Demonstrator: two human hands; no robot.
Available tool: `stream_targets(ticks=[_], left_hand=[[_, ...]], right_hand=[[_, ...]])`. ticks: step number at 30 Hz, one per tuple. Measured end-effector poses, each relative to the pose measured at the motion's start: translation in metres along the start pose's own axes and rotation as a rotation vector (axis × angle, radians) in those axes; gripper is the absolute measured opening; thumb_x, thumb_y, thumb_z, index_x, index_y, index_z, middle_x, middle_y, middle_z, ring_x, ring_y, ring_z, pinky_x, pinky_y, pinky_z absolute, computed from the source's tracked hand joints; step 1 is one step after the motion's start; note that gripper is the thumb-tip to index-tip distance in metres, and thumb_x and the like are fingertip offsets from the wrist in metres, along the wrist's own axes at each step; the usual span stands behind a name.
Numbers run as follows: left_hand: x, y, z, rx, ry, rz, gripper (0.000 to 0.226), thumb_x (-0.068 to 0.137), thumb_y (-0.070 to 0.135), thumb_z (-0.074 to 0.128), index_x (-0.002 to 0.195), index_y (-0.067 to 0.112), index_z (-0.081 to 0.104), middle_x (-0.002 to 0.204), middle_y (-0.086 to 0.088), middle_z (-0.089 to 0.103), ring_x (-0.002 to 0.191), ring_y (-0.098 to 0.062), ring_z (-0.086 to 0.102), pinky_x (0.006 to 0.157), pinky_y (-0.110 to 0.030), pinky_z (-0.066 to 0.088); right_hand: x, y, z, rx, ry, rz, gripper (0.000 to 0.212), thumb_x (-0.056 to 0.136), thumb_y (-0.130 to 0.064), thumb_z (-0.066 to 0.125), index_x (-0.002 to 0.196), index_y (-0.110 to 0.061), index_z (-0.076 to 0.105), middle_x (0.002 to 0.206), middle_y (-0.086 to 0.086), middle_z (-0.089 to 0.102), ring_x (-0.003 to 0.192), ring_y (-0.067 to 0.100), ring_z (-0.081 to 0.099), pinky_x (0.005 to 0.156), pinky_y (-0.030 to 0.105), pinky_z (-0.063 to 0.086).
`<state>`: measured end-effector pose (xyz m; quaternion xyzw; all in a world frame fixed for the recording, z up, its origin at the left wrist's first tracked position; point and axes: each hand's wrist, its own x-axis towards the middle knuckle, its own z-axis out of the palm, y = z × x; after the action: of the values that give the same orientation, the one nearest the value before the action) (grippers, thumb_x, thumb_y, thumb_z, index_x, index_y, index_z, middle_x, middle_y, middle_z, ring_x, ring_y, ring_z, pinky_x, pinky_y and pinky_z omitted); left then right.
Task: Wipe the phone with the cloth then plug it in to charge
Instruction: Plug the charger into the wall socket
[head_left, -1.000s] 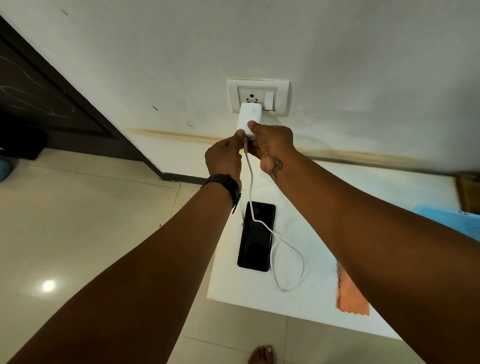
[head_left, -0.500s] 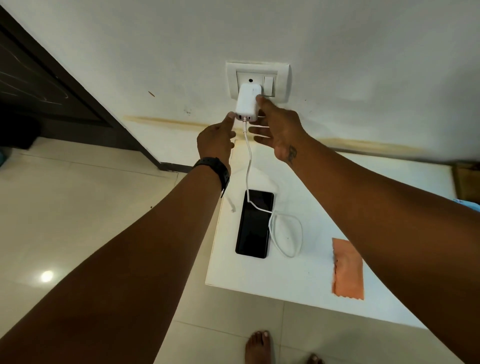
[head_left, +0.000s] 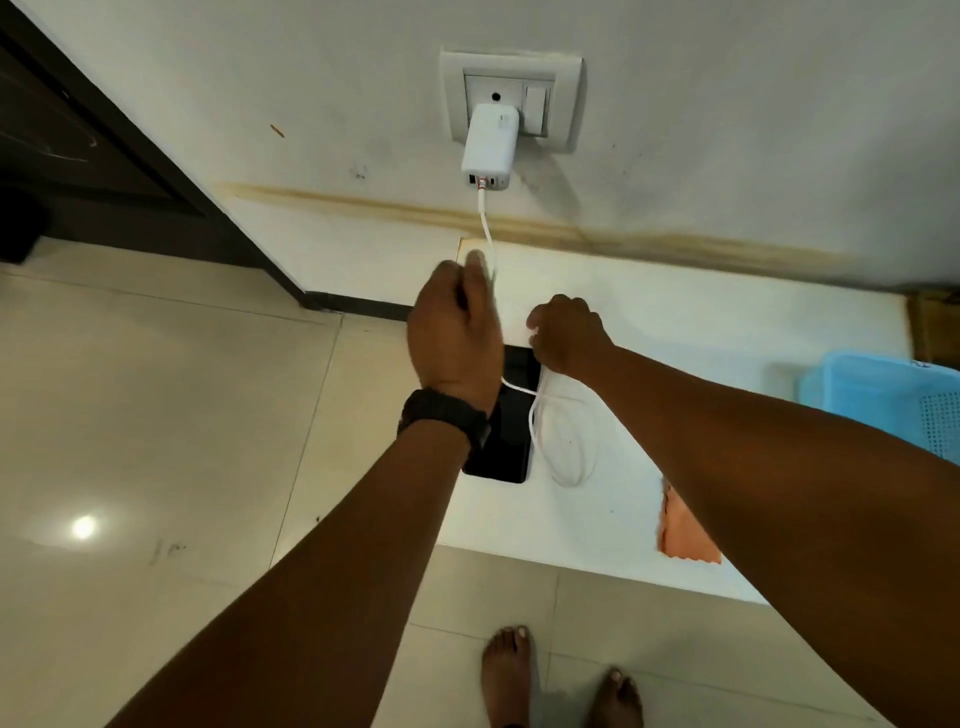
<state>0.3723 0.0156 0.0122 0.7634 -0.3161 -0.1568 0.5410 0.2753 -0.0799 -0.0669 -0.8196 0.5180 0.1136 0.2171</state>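
We see soft, even indoor light, brightest on the white painted wall (head_left: 727, 130) above the hands. A round white glare spot (head_left: 83, 526) burns on the glossy cream floor tiles (head_left: 156, 415) down and left of the left hand (head_left: 457, 332), whose fingertips smear into blur. The white plastic charger block (head_left: 490, 147) beyond that hand throws a soft shadow rightward on the wall. The white charging cable (head_left: 485, 218) drops a faint shadow on the white tabletop (head_left: 701, 332) below the right hand (head_left: 569, 335). Both bare forearms (head_left: 311, 571) look dim and underexposed. Straight lines bow toward the frame edges
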Motion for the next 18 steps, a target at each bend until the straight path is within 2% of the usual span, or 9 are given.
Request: stream_targets(ticks=[2,4,6,7,9,11,13,15,18], left_hand=[[-0.018,0.022,0.012,-0.031,-0.149,0.219,0.040,0.099,0.039,0.045,0.063,0.032,0.030,0.052,0.011,0.035,0.050,-0.005,0.035,0.051,-0.022,0.029],[-0.034,0.029,0.028,-0.015,-0.327,0.259,0.030,0.100,0.037,0.045,0.072,0.029,0.042,0.059,0.014,0.045,0.056,-0.003,0.045,0.053,-0.021,0.035],[-0.043,0.028,0.046,0.044,-0.464,0.078,0.015,0.100,0.030,0.047,0.097,0.019,0.057,0.086,0.008,0.063,0.079,-0.009,0.061,0.066,-0.021,0.046],[-0.043,0.025,0.055,0.084,-0.516,-0.086,0.022,0.100,0.029,0.048,0.114,0.015,0.057,0.107,0.000,0.065,0.096,-0.016,0.063,0.077,-0.025,0.049],[-0.037,0.019,0.066,0.145,-0.592,-0.429,0.048,0.098,0.038,0.050,0.137,0.010,0.047,0.137,-0.013,0.053,0.121,-0.027,0.055,0.098,-0.035,0.046],[-0.034,0.019,0.074,0.141,-0.620,-0.614,0.064,0.096,0.049,0.049,0.144,0.008,0.041,0.147,-0.015,0.045,0.130,-0.031,0.048,0.107,-0.041,0.040],[-0.033,0.023,0.078,0.087,-0.638,-0.611,0.057,0.097,0.048,0.048,0.131,0.002,0.053,0.135,-0.017,0.056,0.121,-0.032,0.055,0.104,-0.042,0.044],[-0.036,0.031,0.080,0.026,-0.631,-0.530,0.032,0.100,0.033,0.047,0.101,0.005,0.064,0.106,-0.015,0.069,0.100,-0.033,0.065,0.096,-0.046,0.051],[-0.049,0.031,0.080,0.103,-0.621,-0.361,0.024,0.098,0.017,0.042,0.097,0.014,0.066,0.095,-0.006,0.072,0.091,-0.026,0.067,0.085,-0.041,0.054]], right_hand=[[-0.013,0.001,-0.008,0.273,0.081,0.004,0.031,0.094,-0.019,0.040,0.103,-0.001,0.064,0.107,0.016,0.065,0.104,0.033,0.060,0.091,0.041,0.049],[-0.031,0.001,-0.020,0.760,0.146,0.070,0.043,0.088,-0.036,0.030,0.083,-0.005,0.059,0.087,0.014,0.062,0.091,0.028,0.057,0.085,0.041,0.046],[-0.043,0.008,-0.031,1.044,0.237,0.193,0.022,0.084,-0.027,0.038,0.069,-0.018,0.051,0.073,0.005,0.055,0.081,0.026,0.052,0.079,0.041,0.045],[-0.047,0.014,-0.035,1.166,0.258,0.292,0.016,0.085,-0.015,0.045,0.073,-0.015,0.055,0.075,0.007,0.057,0.080,0.028,0.055,0.076,0.041,0.048],[-0.061,0.027,-0.039,1.407,0.216,0.440,0.014,0.086,0.001,0.056,0.096,-0.008,0.062,0.084,0.014,0.067,0.076,0.028,0.065,0.070,0.036,0.057],[-0.080,0.042,-0.036,1.579,0.145,0.444,0.019,0.087,0.002,0.062,0.104,-0.007,0.064,0.081,0.011,0.074,0.071,0.022,0.072,0.070,0.031,0.060],[-0.102,0.049,-0.031,1.663,0.045,0.384,0.015,0.089,0.002,0.060,0.102,-0.005,0.065,0.080,0.008,0.075,0.072,0.018,0.073,0.079,0.034,0.060],[-0.121,0.050,-0.026,1.687,-0.063,0.334,0.012,0.089,0.002,0.060,0.098,-0.003,0.065,0.082,0.010,0.073,0.077,0.021,0.072,0.086,0.038,0.057],[-0.130,0.056,-0.025,1.809,-0.001,0.421,0.011,0.088,-0.004,0.055,0.095,-0.003,0.064,0.093,0.016,0.068,0.092,0.030,0.066,0.090,0.044,0.055]])
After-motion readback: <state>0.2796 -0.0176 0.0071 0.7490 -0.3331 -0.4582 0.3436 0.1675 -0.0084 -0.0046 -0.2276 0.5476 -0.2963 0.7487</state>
